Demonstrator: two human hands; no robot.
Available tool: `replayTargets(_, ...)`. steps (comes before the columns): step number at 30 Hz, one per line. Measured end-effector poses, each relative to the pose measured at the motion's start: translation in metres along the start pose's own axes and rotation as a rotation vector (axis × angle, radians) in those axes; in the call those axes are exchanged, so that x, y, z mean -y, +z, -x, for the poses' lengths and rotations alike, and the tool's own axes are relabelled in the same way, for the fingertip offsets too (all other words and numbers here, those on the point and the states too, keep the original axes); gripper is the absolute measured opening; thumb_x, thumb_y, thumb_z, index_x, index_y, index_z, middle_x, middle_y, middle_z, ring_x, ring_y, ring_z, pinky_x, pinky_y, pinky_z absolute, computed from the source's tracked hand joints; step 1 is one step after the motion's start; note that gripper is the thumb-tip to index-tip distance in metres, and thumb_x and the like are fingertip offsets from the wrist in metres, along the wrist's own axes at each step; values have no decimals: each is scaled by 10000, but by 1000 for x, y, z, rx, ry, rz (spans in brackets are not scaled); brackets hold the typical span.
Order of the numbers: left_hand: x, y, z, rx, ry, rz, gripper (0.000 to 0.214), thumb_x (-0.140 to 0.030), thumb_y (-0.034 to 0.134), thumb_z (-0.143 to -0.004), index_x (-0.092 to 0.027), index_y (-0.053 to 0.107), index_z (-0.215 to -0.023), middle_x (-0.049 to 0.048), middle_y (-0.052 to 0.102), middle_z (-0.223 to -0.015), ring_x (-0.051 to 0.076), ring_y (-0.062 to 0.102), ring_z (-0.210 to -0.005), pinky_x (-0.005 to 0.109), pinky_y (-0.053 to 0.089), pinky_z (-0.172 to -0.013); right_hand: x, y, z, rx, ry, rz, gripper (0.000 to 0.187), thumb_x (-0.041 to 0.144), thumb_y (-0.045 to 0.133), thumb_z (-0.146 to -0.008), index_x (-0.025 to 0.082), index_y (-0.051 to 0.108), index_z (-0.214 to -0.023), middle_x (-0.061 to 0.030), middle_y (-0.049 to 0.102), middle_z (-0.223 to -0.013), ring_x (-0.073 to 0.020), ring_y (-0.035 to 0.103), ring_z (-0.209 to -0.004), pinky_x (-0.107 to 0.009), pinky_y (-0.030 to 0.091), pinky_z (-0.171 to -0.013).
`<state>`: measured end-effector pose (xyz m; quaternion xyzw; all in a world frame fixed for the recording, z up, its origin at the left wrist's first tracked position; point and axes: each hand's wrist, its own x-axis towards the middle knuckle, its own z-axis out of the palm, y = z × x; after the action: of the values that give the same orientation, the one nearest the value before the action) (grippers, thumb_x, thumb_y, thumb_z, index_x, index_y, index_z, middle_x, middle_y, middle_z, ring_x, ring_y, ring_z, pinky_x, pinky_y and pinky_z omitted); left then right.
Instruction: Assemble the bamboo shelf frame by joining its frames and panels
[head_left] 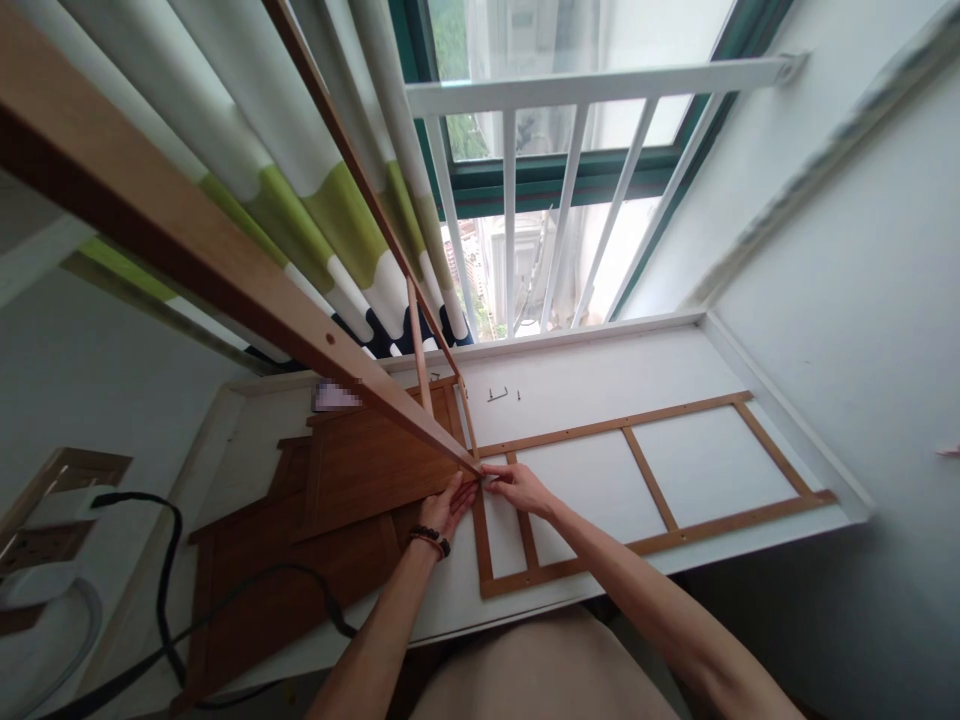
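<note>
A flat wooden ladder-like frame lies on the white window ledge. A second wooden frame stands tilted up, and its lower corner meets the flat frame's corner near the middle. My left hand, with a dark bead bracelet on the wrist, is pressed against that joint with its fingers together. From the other side my right hand pinches the same joint. What sits between the fingertips is too small to make out.
Brown wooden panels lie stacked on the ledge's left part. Small metal fittings rest near the window. A black cable loops at the left. A striped curtain and white window bars stand behind.
</note>
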<state>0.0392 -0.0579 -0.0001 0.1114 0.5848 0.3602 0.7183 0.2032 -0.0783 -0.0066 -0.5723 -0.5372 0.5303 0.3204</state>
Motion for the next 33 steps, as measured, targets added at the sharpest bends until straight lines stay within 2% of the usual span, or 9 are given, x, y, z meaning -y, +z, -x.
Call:
replayTargets(2, -1, 0, 0, 5, -2, -4, 210, -189, 666, -708, -30, 628, -839, 178, 689, -796, 183, 672, -714, 236, 561, -649, 6, -17, -12, -34, -26, 177, 293, 293, 486, -796, 202, 656, -1016, -17, 695, -784, -156, 635, -704, -275, 496, -707)
replayTargets(4, -1, 1, 0, -2, 7, 14, 202, -190, 663, -710, -28, 627, -826, 177, 689, -790, 186, 672, -719, 244, 562, -664, 14, -37, -30, -201, -70, 324, 254, 291, 482, -810, 188, 668, -948, -48, 664, -867, -144, 606, -730, -269, 468, -740)
replayTargets(6, 0, 2, 1, -26, 16, 43, 185, -193, 665, -708, -31, 624, -789, 175, 689, -771, 192, 672, -718, 257, 563, -674, 20, -57, -51, -289, -71, 382, 258, 272, 446, -837, 178, 646, -970, -81, 610, -957, -154, 578, -802, -290, 435, -786)
replayTargets(8, 1, 2, 2, -43, 14, 69, 173, -193, 668, -705, -37, 620, -762, 173, 689, -762, 198, 672, -725, 268, 563, -689, 23, -76, -70, -363, -119, 613, 238, 262, 449, -845, 214, 626, -997, -72, 566, -991, -153, 554, -828, -274, 426, -745)
replayTargets(11, 2, 3, 3, -46, 6, 81, 188, -196, 676, -696, -33, 620, -771, 178, 688, -765, 205, 672, -730, 274, 562, -699, 24, -94, -94, -306, -170, 940, 249, 240, 471, -842, 242, 591, -1060, -70, 523, -1047, -153, 527, -814, -266, 407, -693)
replayTargets(14, 2, 2, 3, -50, 0, 68, 202, -192, 674, -697, -22, 624, -793, 182, 687, -772, 202, 672, -721, 262, 563, -677, 24, -102, -111, -214, -200, 1091, 205, 206, 468, -841, 220, 631, -963, -88, 525, -1021, -177, 500, -836, -282, 387, -684)
replayTargets(22, 1, -1, 1, -26, -23, 26, 207, -201, 666, -710, -17, 636, -799, 189, 687, -798, 204, 671, -734, 264, 556, -680, 26, -96, -116, -51, -347, 1158, 283, 30, 334, -825, 93, 604, -883, -156, 545, -947, -215, 468, -817, -325, 357, -705)
replayTargets(27, -1, 1, 3, -16, -24, 18, 188, -201, 660, -717, -32, 635, -794, 182, 688, -824, 199, 671, -730, 263, 554, -686, 34, -91, -92, -89, -375, 1121, 302, 71, 253, -867, 93, 530, -988, -149, 513, -1074, -198, 464, -849, -319, 355, -762)
replayTargets(33, -2, 1, 3, -8, -20, 16, 207, -205, 676, -701, -35, 624, -807, 184, 687, -811, 211, 671, -743, 277, 554, -701, 19, -64, -28, -110, -246, 491, 205, 251, 321, -878, 156, 495, -930, -41, 562, -802, -143, 491, -702, -281, 404, -676)
